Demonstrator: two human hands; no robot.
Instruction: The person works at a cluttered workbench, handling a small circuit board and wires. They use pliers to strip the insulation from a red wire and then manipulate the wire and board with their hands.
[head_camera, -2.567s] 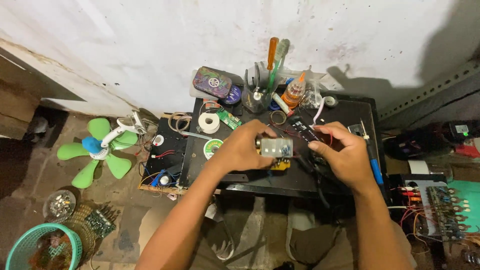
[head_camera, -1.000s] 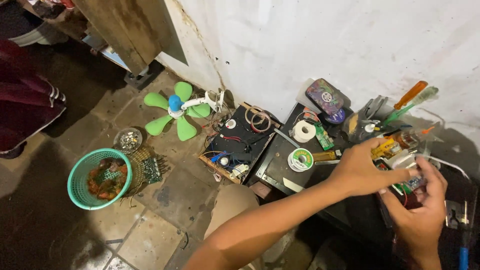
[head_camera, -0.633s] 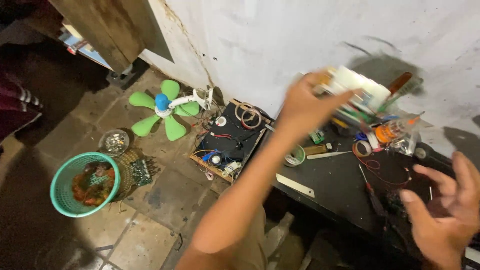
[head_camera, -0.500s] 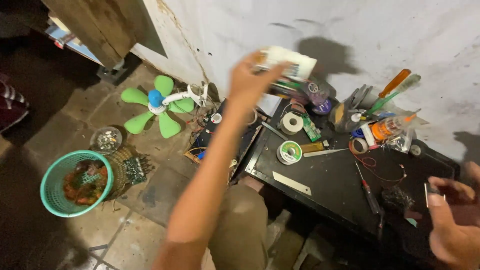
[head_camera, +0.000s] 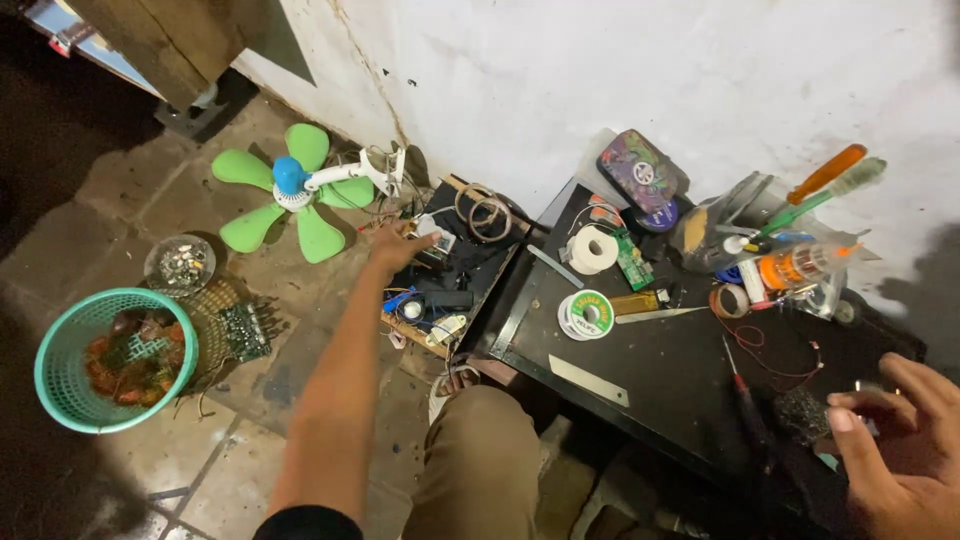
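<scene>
My left hand stretches out to a wooden tray of electronic parts on the floor. Its fingertips touch a small white part at the tray's top; whether they grip it I cannot tell. My right hand is at the bottom right over the black table, fingers curled around a small metallic piece. A dark wire pad and a thin screwdriver lie just left of that hand.
On the table are a green solder spool, a white tape roll, a metal strip, a cup of tools and an orange bottle. The floor holds a green fan, a teal basket and a circuit board.
My left hand swung from the table, carrying a white boxy item, down to the tray on the floor. My right hand stayed at the table's right end. The view turned left.
</scene>
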